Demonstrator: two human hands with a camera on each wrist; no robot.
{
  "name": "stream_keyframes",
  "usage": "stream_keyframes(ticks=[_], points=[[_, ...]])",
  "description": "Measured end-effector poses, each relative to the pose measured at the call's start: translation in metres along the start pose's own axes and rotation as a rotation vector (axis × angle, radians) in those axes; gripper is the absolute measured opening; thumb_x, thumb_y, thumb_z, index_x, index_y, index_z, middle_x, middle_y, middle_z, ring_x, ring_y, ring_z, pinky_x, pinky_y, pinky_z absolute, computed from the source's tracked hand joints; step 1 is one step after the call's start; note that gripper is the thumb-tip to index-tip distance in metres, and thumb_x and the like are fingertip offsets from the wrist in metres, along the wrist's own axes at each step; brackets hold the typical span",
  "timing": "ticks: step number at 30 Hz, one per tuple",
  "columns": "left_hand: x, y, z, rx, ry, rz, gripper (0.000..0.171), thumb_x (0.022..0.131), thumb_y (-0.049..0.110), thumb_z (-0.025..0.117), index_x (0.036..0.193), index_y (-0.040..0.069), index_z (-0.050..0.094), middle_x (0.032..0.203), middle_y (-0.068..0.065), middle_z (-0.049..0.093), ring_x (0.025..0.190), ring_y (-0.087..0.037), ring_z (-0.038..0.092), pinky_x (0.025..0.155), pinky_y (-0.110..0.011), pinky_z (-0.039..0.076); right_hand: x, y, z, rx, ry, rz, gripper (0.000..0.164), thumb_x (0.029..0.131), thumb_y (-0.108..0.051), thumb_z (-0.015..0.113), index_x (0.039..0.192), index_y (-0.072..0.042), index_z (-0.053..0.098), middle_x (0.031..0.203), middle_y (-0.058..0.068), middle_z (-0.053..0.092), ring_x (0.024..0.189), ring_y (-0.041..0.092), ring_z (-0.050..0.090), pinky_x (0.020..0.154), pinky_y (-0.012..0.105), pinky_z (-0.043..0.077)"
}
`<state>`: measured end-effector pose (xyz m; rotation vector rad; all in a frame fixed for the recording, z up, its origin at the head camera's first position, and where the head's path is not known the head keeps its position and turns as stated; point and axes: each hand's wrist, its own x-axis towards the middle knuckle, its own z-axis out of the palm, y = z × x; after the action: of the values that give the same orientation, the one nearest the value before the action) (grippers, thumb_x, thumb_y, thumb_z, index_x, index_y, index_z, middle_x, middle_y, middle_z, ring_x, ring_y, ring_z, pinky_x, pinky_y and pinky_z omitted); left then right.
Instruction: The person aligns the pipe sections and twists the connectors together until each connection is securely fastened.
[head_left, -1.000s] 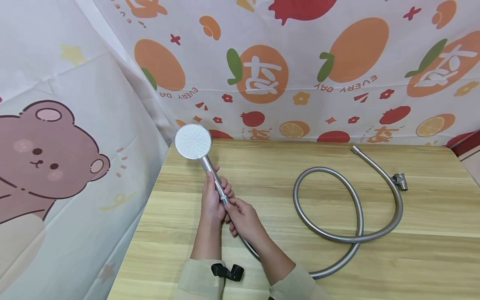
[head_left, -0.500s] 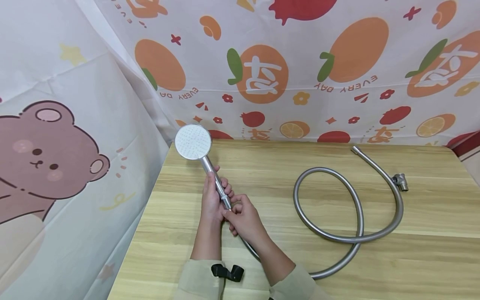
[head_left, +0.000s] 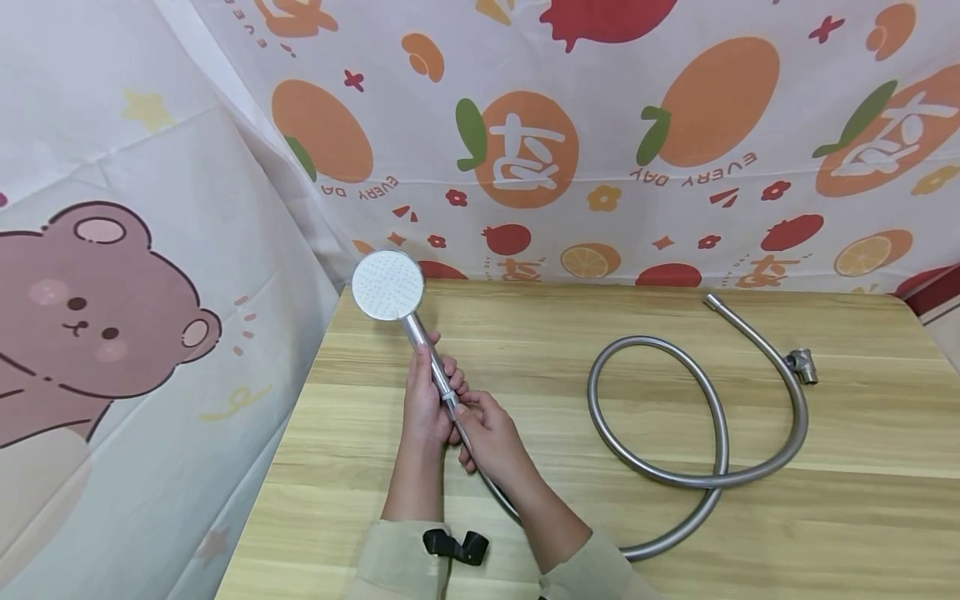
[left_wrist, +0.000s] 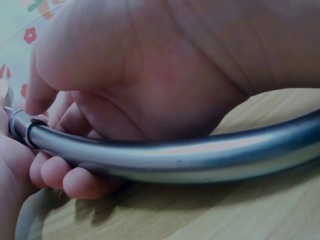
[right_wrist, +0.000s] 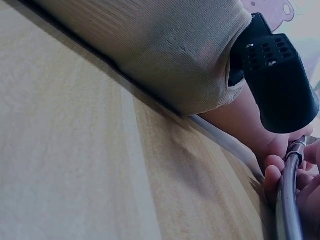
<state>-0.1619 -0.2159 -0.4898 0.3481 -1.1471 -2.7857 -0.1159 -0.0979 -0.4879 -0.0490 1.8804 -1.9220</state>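
In the head view a chrome shower head (head_left: pixel 387 286) with a round white spray face points up at the table's left back. My left hand (head_left: pixel 424 408) holds its handle (head_left: pixel 437 367) from below, thumb along the side. Just under it, my right hand (head_left: pixel 495 442) grips the hose end where it meets the handle. The left wrist view has the right hand (left_wrist: pixel 150 65) large, its thumb against the ringed connector (left_wrist: pixel 27 127) and fingertips showing below the grey hose (left_wrist: pixel 200 157). Part of the left hand (left_wrist: pixel 15 170) shows at the left edge.
The metal hose (head_left: pixel 722 433) loops across the wooden table (head_left: pixel 862 517) to a free end at the back. A small metal tee fitting (head_left: pixel 802 365) lies beside it. Patterned cloths (head_left: pixel 615 108) hang behind and at left. A black wrist camera (right_wrist: pixel 280 80) sits on the left sleeve.
My right thumb drew back down off the connector, then came up along it again. The left hand and shower head stay almost still. The loose hose and tee fitting have not moved.
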Motion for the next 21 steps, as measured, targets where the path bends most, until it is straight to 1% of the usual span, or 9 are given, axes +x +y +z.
stream_keyframes(ticks=[5,7,10,16,21], points=[[0.0001,0.0003,-0.0004,-0.014,0.011,-0.005,0.041,0.104,0.044,0.039,0.133,0.016,0.042,0.064,0.003,0.044,0.049,-0.009,0.042,0.047,-0.023,0.035,0.0013,0.0017,0.0002,-0.006,0.0,-0.006,0.029,0.098,-0.03,0.061,0.119,-0.012,0.051,0.078,0.012,0.066,0.047,0.016,0.054,0.041,0.027,0.048],[0.0002,0.0006,-0.0008,-0.024,0.016,-0.009,0.041,0.104,0.044,0.039,0.134,0.016,0.042,0.064,0.003,0.045,0.049,-0.009,0.042,0.047,-0.023,0.035,0.0019,0.0024,0.0002,-0.012,-0.003,-0.002,0.028,0.097,-0.029,0.063,0.117,-0.012,0.052,0.077,0.012,0.066,0.047,0.016,0.054,0.042,0.026,0.048],[0.0002,0.001,-0.0016,-0.032,0.024,-0.013,0.041,0.103,0.044,0.04,0.133,0.016,0.043,0.064,0.003,0.045,0.049,-0.009,0.042,0.048,-0.023,0.036,0.0021,0.0034,0.0001,-0.024,-0.009,-0.002,0.027,0.097,-0.029,0.063,0.115,-0.01,0.055,0.076,0.011,0.066,0.047,0.015,0.054,0.041,0.026,0.049],[0.0,0.0015,-0.0009,-0.019,0.029,-0.014,0.038,0.103,0.045,0.04,0.129,0.019,0.045,0.064,0.004,0.045,0.049,-0.008,0.043,0.05,-0.022,0.037,0.0017,0.0023,-0.0004,-0.022,-0.016,0.006,0.028,0.1,-0.031,0.056,0.116,-0.009,0.063,0.076,0.01,0.065,0.047,0.015,0.054,0.042,0.026,0.049],[-0.0008,0.0017,0.0015,-0.001,0.034,-0.015,0.036,0.103,0.045,0.041,0.128,0.02,0.046,0.063,0.003,0.044,0.048,-0.008,0.042,0.048,-0.022,0.036,0.0005,-0.0003,0.0,-0.01,-0.01,0.006,0.034,0.098,-0.032,0.061,0.124,-0.01,0.058,0.076,0.012,0.065,0.047,0.015,0.053,0.042,0.025,0.048]])
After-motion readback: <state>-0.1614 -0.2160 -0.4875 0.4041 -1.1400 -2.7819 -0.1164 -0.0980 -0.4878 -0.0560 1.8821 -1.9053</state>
